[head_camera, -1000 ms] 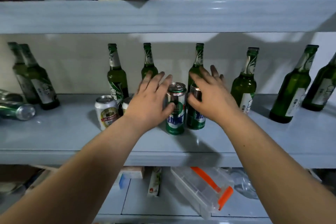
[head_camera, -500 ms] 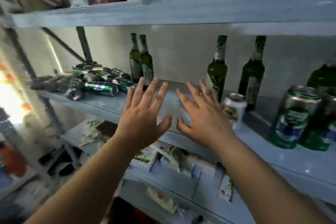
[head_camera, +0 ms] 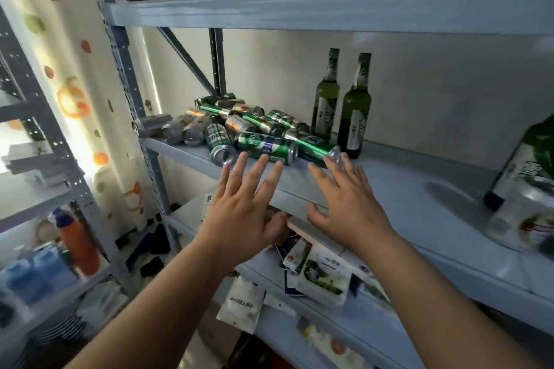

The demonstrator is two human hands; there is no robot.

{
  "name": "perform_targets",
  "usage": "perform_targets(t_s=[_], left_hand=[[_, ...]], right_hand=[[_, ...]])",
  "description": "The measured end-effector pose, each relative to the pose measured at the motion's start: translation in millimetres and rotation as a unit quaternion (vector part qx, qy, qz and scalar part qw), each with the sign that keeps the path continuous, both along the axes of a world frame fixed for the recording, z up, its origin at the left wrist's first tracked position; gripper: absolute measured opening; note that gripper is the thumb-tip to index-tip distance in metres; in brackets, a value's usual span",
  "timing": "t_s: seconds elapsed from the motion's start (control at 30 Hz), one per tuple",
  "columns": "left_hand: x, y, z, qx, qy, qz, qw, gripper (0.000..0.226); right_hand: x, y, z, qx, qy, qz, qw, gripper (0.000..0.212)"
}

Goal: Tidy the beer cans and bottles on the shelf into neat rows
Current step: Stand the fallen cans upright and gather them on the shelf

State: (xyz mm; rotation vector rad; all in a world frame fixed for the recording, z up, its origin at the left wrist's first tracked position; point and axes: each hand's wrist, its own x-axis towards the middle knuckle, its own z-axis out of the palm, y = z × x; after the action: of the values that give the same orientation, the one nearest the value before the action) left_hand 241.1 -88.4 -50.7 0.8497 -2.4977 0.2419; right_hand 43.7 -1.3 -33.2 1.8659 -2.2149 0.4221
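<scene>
Hazard: the heap of cans lies on its side at the far left of the shelf, loosely stacked. Cans roll, so pulling one from the bottom may release those above. The nearest can sits close to the shelf's near edge, where a nudge could send it over. The two upright bottles stand just right of the heap and could be toppled by a rolling can or a passing wrist.

Left hand: fingers straight and spread, holding nothing, tips just short of the near cans.

Right hand: fingers likewise spread and empty, tips at the rightmost can; contact cannot be confirmed.
</scene>
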Motion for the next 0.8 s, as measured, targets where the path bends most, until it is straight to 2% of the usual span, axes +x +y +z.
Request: perform_targets(t_s=[0.27, 0.47, 0.63, 0.8], left_hand=[[4.6, -81.3, -2.6, 0.07, -0.038, -0.022, 0.997, 0.083], [-29.4, -144.6, 36.2, 0.107, -0.052, -0.004, 0.993, 0.086], [-66.5, -197.6, 62.2, 0.145, -0.122, 0.046, 0.981, 0.085], [-95.5, -236.8, 62.5, 0.167, -0.256, 0.042, 0.951, 0.099]], right_hand=[[-14.4, -66.9, -0.5, 0.015, -0.071, -0.08, 0.994, 0.076], [-52.5, -109.1, 26.7, -0.007, -0.074, -0.068, 0.995, 0.074], [-82.0, -166.9, 52.6, 0.067, -0.072, -0.039, 0.994, 0.068], [-100.1, -225.4, 53.3, 0.141, -0.104, -0.008, 0.984, 0.063]])
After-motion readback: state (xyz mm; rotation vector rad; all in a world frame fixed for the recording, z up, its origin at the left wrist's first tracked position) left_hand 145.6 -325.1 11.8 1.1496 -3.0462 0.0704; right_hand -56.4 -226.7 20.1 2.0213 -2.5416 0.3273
